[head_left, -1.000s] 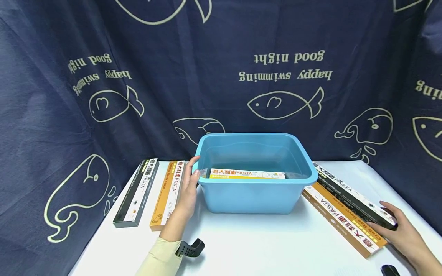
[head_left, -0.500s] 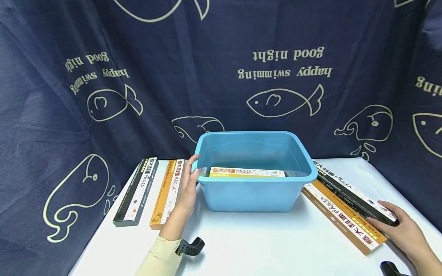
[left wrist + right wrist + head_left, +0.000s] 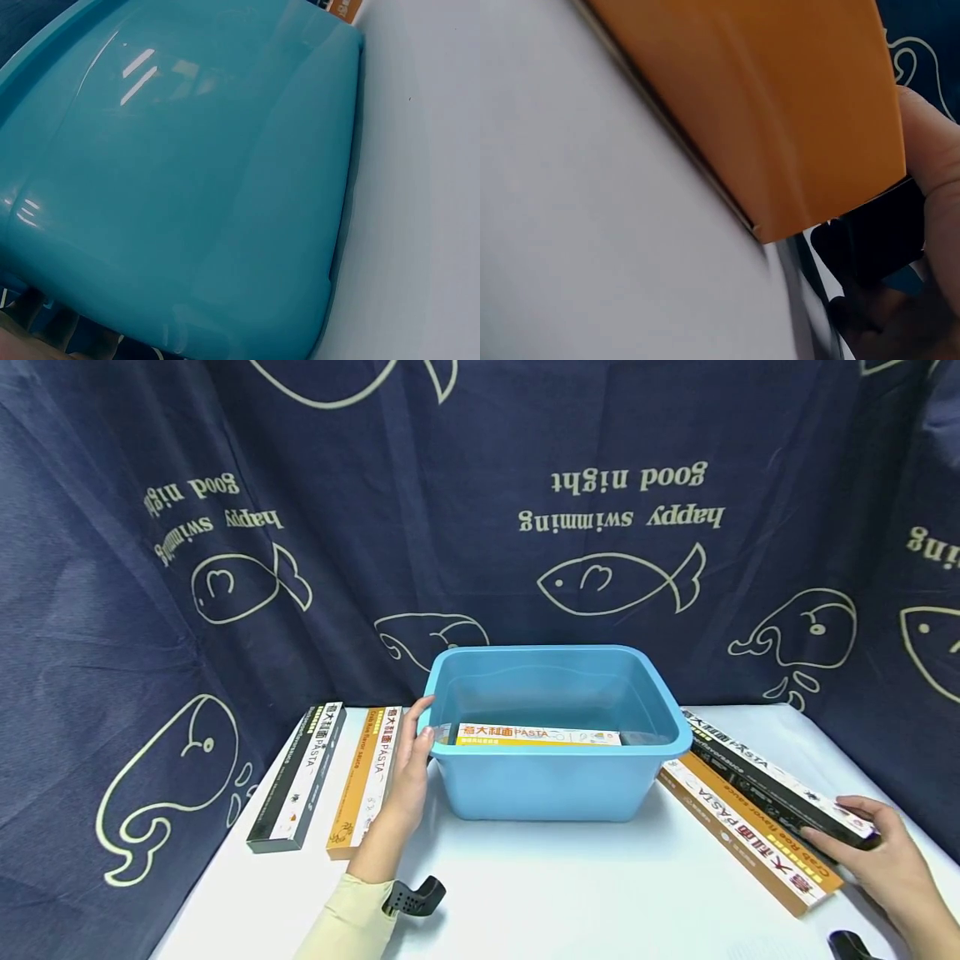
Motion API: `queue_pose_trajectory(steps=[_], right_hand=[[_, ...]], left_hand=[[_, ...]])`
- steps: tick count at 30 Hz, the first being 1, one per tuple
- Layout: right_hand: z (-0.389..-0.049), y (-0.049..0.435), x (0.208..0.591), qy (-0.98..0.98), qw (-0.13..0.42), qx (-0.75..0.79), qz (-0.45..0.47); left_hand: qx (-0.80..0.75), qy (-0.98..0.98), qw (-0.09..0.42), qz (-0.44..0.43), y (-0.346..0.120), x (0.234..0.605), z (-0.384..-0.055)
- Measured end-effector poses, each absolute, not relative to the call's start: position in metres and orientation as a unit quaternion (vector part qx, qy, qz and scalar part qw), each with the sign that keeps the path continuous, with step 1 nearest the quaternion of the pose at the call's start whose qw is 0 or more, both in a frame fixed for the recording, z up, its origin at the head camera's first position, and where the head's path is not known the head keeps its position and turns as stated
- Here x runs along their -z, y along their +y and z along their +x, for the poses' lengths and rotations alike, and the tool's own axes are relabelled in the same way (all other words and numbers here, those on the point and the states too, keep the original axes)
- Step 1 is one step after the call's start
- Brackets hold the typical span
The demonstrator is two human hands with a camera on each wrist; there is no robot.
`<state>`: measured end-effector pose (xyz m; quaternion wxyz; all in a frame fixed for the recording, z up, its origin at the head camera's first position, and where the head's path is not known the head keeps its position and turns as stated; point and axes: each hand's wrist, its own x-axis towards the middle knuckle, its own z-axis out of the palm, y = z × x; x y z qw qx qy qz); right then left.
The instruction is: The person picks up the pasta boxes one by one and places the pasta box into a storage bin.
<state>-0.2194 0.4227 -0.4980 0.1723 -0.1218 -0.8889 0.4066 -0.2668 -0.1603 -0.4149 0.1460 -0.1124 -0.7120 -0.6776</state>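
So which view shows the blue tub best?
The head view: it catches the blue tub from rim to base, with a pasta box inside. The left wrist shows mainly outer wall, close up; right wrist, none discernible.

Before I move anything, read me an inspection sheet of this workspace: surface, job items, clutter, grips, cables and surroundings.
Surface: white table, bearing the tub and four boxes outside it.
Job items: blue tub upright, inner box inside; left black box and left orange box lie apart; right black box and right orange box lie side by side, contact unclear.
Clutter: nothing seen.
Grips: left grip touches the tub's left rim; right grip holds the right black box's near end.
Cables: nothing seen.
Surroundings: dark blue curtain behind and at both sides, with fish drawings and upside-down lettering.
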Motion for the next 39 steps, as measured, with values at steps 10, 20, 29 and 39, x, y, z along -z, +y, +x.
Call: queue_pose_trajectory(steps=[10, 20, 29, 39], right_hand=[[-0.224, 0.418, 0.493, -0.840, 0.189, -0.484, -0.155], [-0.231, 0.414, 0.488, -0.728, 0.230, -0.623, -0.170], [-0.233, 0.413, 0.487, -0.607, 0.283, -0.726, -0.157], [-0.228, 0.415, 0.492, -0.484, 0.270, -0.832, -0.006]], left_hand=[[0.679, -0.711, 0.148, -0.110, -0.160, 0.414, -0.266], [0.684, -0.704, 0.150, -0.116, -0.161, 0.414, -0.267], [0.683, -0.705, 0.151, -0.117, -0.160, 0.417, -0.267], [0.680, -0.707, 0.151, -0.123, -0.160, 0.415, -0.265]])
